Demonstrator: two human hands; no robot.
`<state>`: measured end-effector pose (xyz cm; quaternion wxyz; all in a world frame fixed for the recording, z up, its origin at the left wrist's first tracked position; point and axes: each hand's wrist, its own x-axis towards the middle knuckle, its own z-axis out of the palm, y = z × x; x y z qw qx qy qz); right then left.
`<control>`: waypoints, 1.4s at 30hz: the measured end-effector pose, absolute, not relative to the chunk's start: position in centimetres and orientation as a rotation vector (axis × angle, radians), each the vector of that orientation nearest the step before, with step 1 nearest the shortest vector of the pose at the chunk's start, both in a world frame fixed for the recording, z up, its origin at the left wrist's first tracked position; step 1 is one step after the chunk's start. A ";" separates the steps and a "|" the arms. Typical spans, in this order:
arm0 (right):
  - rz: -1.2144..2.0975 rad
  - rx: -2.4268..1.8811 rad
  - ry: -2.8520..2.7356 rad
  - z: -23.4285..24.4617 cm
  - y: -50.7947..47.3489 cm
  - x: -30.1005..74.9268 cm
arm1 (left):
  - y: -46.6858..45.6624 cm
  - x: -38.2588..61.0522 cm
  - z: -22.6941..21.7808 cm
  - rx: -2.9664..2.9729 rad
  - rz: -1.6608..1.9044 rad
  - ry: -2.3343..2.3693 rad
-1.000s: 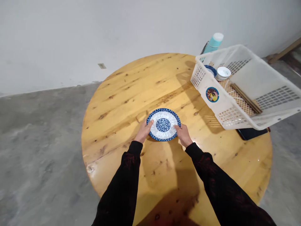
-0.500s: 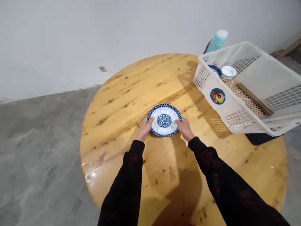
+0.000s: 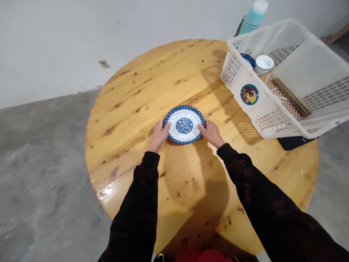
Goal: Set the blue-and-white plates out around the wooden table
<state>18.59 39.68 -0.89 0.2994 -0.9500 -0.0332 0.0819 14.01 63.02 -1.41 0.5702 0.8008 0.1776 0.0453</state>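
Observation:
A round blue-and-white patterned plate [image 3: 184,136] is at the middle of the wooden table, face up. My left hand [image 3: 159,134] grips its left rim, with the thumb on top of the plate. On the opposite rim, my right hand [image 3: 211,132] holds it the same way. The fingers under the rim are hidden on both sides. Whether the plate rests on the wood or is just above it, I cannot tell.
The round table [image 3: 131,120] stands near a wall. At its right is a white plastic basket [image 3: 261,117] containing a blue-rimmed plate [image 3: 248,60], white bowls [image 3: 264,63] and chopsticks [image 3: 292,96]. A turquoise bottle [image 3: 252,20] stands behind; a black flat object [image 3: 293,142] lies partly beneath the basket.
The camera view has shifted, so the table, basket and wall outlet sit higher and further left. Both hands still grip the plate, which has barely moved on the table.

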 end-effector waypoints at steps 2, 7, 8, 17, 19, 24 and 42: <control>0.162 -2.544 -0.062 -0.3 39.2 18.3 | 63.3 13.6 -0.8 2.030 0.147 0.447; 0.089 -2.628 -0.009 1.3 38.6 17.7 | 62.9 12.6 1.1 2.372 0.140 0.585; 0.098 -2.645 -0.020 1.5 38.7 17.7 | 62.7 12.5 1.5 2.425 0.117 0.599; 0.124 -2.667 -0.099 1.9 39.5 17.6 | 62.9 13.0 2.4 2.600 0.003 0.582; 0.101 -2.636 -0.115 2.3 39.4 17.3 | 63.0 12.5 3.0 2.567 0.048 0.538; -0.034 -2.539 -0.129 4.5 38.3 13.8 | 61.8 8.5 5.7 2.250 0.189 0.491; -0.027 -2.387 0.394 2.2 27.7 -13.0 | 52.8 -8.4 1.8 1.848 -0.714 0.077</control>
